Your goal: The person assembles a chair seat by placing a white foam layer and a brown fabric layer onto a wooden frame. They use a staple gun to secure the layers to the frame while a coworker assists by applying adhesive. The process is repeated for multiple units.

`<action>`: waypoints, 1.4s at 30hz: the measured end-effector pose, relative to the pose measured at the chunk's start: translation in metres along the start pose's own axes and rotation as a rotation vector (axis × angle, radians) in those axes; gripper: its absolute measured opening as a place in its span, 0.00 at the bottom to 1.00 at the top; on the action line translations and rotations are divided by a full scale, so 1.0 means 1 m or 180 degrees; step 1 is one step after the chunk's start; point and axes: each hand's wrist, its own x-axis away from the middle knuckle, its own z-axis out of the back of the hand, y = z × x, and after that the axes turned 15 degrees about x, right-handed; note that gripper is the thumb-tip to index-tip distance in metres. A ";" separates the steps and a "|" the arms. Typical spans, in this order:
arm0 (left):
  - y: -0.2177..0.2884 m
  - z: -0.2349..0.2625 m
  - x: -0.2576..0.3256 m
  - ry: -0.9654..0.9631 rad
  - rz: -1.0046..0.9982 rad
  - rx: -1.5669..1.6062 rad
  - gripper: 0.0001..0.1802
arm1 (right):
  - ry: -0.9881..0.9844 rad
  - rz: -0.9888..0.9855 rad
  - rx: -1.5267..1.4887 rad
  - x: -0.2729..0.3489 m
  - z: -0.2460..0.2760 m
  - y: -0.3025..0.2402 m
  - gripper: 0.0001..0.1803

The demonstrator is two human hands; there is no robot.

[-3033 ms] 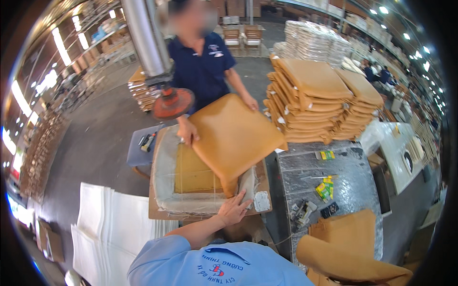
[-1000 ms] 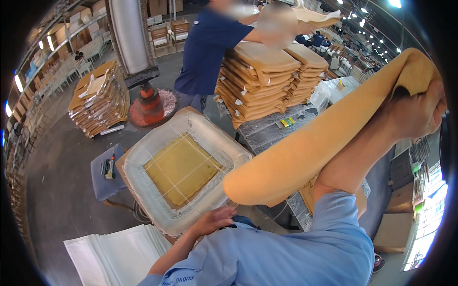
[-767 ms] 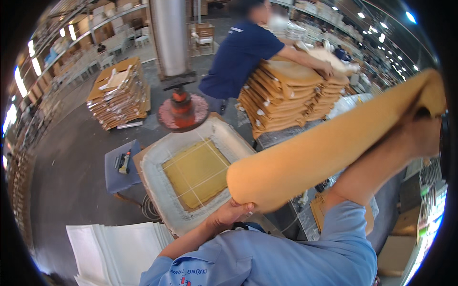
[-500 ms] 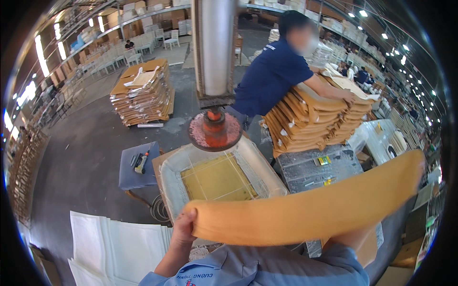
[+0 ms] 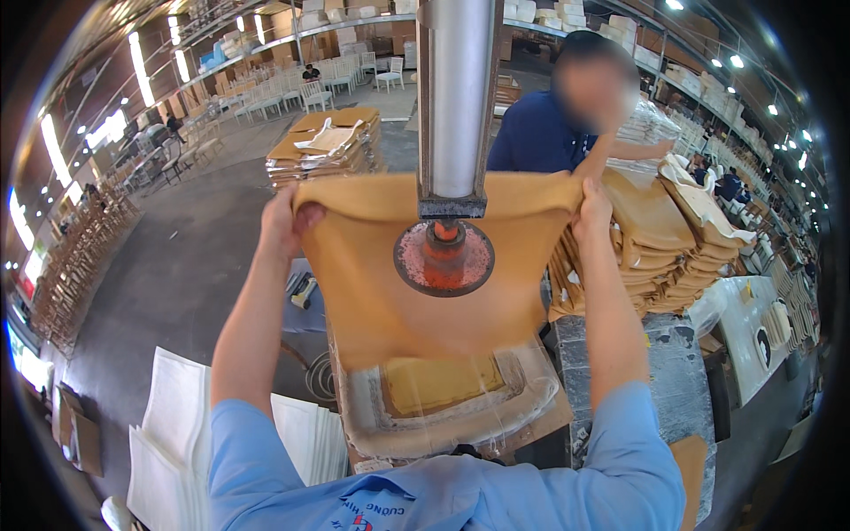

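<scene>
A tan, leather-like sheet (image 5: 372, 283) is stretched between my raised hands, its far edge folded over and its near part hanging down, a little blurred. My left hand (image 5: 285, 223) is closed on its far left corner; my right hand (image 5: 591, 212) grips the far right corner. In front of the sheet stands a metal press column (image 5: 456, 106) with an orange-red hub and round pink-topped plate (image 5: 443, 270) at its foot. Below lies a shallow tray-like form (image 5: 460, 435) with a plastic-covered rim and a yellow pad (image 5: 443, 387) inside, partly hidden by the sheet.
A co-worker in dark blue (image 5: 540, 124) leans over stacked tan pieces (image 5: 646, 239) at the right. A grey worktable (image 5: 637, 372) stands near my right arm. White sheets (image 5: 177, 416) lie at lower left, a blue stool (image 5: 304, 305) beside the form, another tan stack (image 5: 341, 142) farther back.
The sheet has swung from in front of me on the right to out over the form, now spread between both hands. Both arms have stretched forward. The co-worker has straightened somewhat.
</scene>
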 end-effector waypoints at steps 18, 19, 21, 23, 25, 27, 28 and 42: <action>-0.001 0.083 0.042 0.0682 0.0725 -0.0537 0.19 | -0.0246 -0.1539 0.1124 0.012 -0.015 0.073 0.13; -0.027 0.085 0.052 0.0841 0.0783 -0.0575 0.18 | -0.0141 -0.1527 0.1296 0.019 0.007 0.086 0.13; -0.058 0.105 0.085 0.0956 0.0939 -0.0576 0.18 | -0.0629 -0.1532 0.1242 0.038 0.050 0.096 0.14; -0.069 0.137 0.124 0.0903 0.1126 -0.0702 0.19 | -0.0528 -0.1850 0.1383 0.077 0.075 0.124 0.16; -0.098 0.159 0.167 0.0815 0.1236 -0.0713 0.21 | -0.0589 -0.1897 0.1613 0.110 0.114 0.139 0.16; -0.122 0.171 0.210 0.1030 0.1477 -0.0877 0.22 | -0.0574 -0.2120 0.1733 0.147 0.149 0.155 0.14; -0.125 0.184 0.231 0.0945 0.1515 -0.0850 0.21 | -0.0572 -0.2207 0.1827 0.165 0.160 0.163 0.14; -0.149 0.225 0.367 0.1133 0.2429 -0.1205 0.23 | -0.0569 -0.2458 0.3054 0.292 0.245 0.164 0.15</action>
